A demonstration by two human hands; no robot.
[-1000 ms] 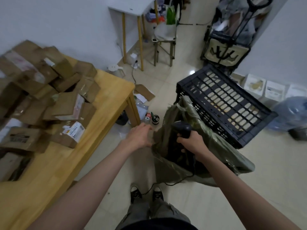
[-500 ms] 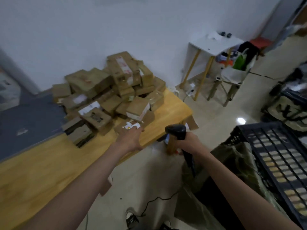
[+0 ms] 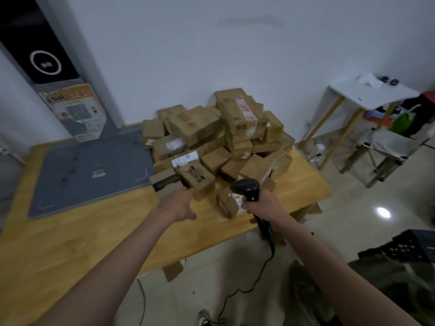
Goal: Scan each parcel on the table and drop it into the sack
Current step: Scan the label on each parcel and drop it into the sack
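Now: left hand on a parcel, scanner in the right

The wooden counter (image 3: 70, 236) fills the left and middle of the view, its right edge running down toward the tiled floor (image 3: 367, 208). A grey mat (image 3: 94, 170) lies on the counter's far left part, reaching close to the back edge by the wall. At the far right corner of the counter sits a heap of brown cardboard parcels (image 3: 235, 128), stacked several high against the wall and spilling forward toward the near edge. Off the counter, at the lower right of the view, a dark green sack (image 3: 376, 285) stands on the floor, with a black plastic crate (image 3: 414, 245) just behind it. A small white side table (image 3: 367, 92) stands by the wall to the right, well apart from the counter.

At the front of the heap lies a parcel with black lettering (image 3: 196, 180). The left hand (image 3: 177, 203) reaches to its near end, fingers touching the box; whether they have curled round it cannot be told. Just right of it, a smaller parcel with a white label (image 3: 227, 203) sits near the counter's right edge. The right hand (image 3: 261, 203) grips a black scanner (image 3: 246, 188) by the handle, head up, above that edge; its cable (image 3: 249, 285) trails down to the floor.
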